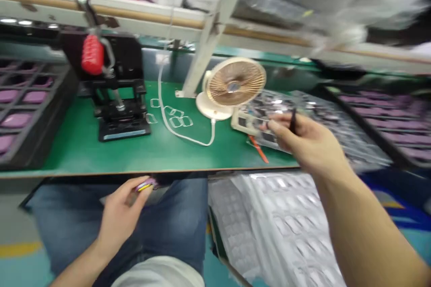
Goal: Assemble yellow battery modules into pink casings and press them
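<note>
My left hand (123, 208) is closed above my lap, just off the table's front edge. Between its thumb and fingers is a small purple part (148, 184) with a yellow strip along its side. My right hand (306, 139) reaches over the right side of the table, its fingers pinched together around a slim dark tool (293, 121); blur hides the tool's exact kind. Below those fingertips lies a pale tray of small parts (240, 123). An orange strip (259, 149) sticks out from under the tray's front edge.
A black hand press (117, 85) with a red handle stands at the left. A beige fan (235, 83) and its white cable (188, 136) occupy the middle, beside several thin white frames (180, 119). Dark racks of purple parts (23, 119) flank both sides. Clear plastic trays (286, 228) sit below right.
</note>
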{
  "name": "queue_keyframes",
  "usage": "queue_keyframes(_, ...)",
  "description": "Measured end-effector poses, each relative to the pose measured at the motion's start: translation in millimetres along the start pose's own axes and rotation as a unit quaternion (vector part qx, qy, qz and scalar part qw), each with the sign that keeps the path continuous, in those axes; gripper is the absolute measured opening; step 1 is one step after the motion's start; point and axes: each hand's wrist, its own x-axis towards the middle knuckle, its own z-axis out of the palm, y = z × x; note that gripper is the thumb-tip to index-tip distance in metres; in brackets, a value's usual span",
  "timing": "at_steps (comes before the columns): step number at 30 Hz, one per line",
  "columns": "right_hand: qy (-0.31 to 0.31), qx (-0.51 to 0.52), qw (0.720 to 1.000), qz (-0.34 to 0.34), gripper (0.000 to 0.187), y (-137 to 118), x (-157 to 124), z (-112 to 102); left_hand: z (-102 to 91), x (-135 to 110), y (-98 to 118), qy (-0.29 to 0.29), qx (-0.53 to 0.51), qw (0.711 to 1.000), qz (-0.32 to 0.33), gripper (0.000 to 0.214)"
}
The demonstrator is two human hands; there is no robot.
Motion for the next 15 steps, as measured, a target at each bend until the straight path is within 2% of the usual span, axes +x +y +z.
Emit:
queue_keyframes(2,-0.111,0.131,0.985,0.014,0.041,-30,-46,47,5.1,1,5,0.025,0.018,0.996,0.078,0.031)
queue_keyframes(4,-0.226,0.231,0.946,0.012,0.033,-62,-90,94,6.2,2,9,0.036,0.023,0.99,0.137,0.023)
queue_keyframes(6,-0.285,0.292,0.913,-0.002,0.027,-89,-123,134,2.9,1,12,0.035,0.026,0.985,0.165,0.02)
queue_keyframes(8,-0.276,0.302,0.911,-0.05,0.018,-106,-140,164,-3.5,-2,15,0.031,0.044,0.983,0.178,0.021)
queue_keyframes(10,-0.234,0.282,0.921,-0.134,0.008,-114,-142,180,-11.2,-4,17,0.021,0.077,0.978,0.191,0.021)
queue_keyframes(13,-0.221,0.248,0.905,-0.264,0.026,-116,-132,187,-21.0,-5,18,0.001,0.117,0.971,0.206,0.021)
queue_keyframes(15,-0.243,0.232,0.889,-0.31,0.03,-117,-124,187,-25.1,-4,17,-0.007,0.132,0.969,0.207,0.021)
